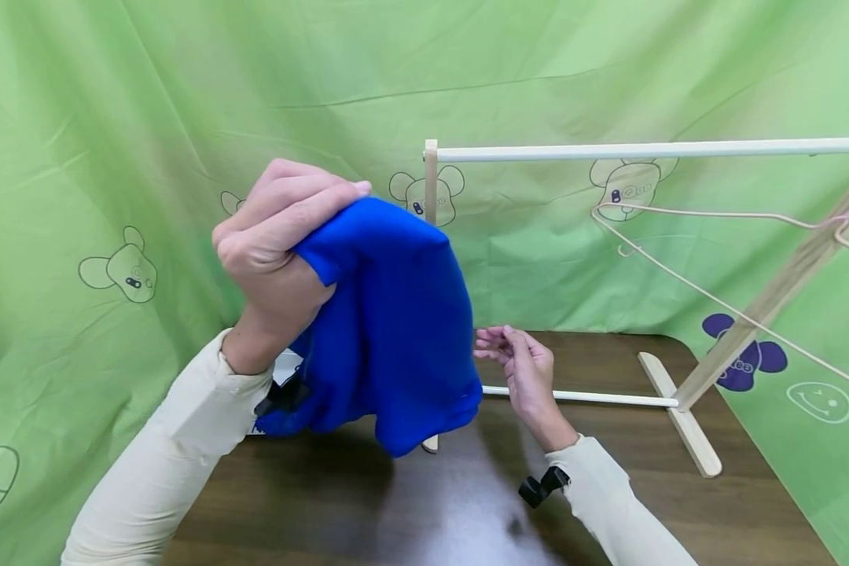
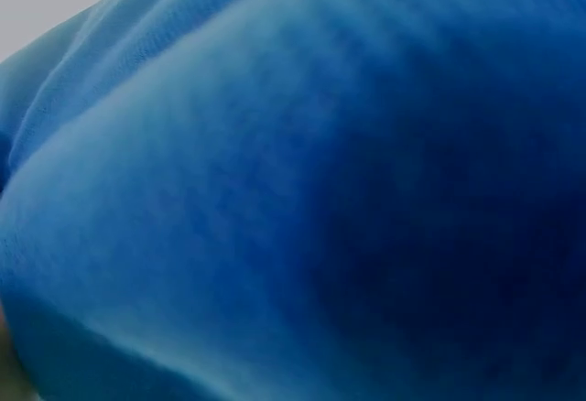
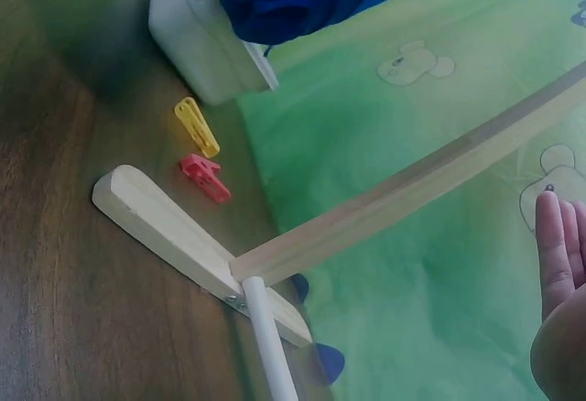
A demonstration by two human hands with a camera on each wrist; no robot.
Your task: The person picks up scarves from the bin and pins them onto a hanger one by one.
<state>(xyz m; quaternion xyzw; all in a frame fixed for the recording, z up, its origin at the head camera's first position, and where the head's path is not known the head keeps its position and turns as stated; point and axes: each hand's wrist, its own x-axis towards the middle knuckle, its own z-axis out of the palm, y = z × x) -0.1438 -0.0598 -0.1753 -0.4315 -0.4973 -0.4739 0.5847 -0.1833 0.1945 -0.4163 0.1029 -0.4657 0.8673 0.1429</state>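
My raised left hand [image 1: 276, 220] grips a blue piece of cloth [image 1: 417, 330] at its upper edge, fingers curled over it. The cloth hangs down in folds; up close in the left wrist view, the blue fabric [image 2: 183, 190] fills nearly everything and shows a ribbed knit. Its lower left part overlaps a white container [image 3: 188, 35], seen better in the right wrist view. Lower and to the right, my right hand [image 1: 527, 365] is held above the table with loosely bent fingers and nothing in them. Behind it runs the rack's lower white bar [image 1: 608, 398].
A wooden rack with a white top rail [image 1: 644, 149] stands on the brown table [image 1: 467, 503]. A pale wire hanger [image 1: 722, 214] is at the right. Near the rack's left foot [image 3: 165, 218] lie a yellow clothespin [image 3: 197, 128] and a red clothespin [image 3: 205, 178]. Green printed curtain [image 1: 184, 94] surrounds everything.
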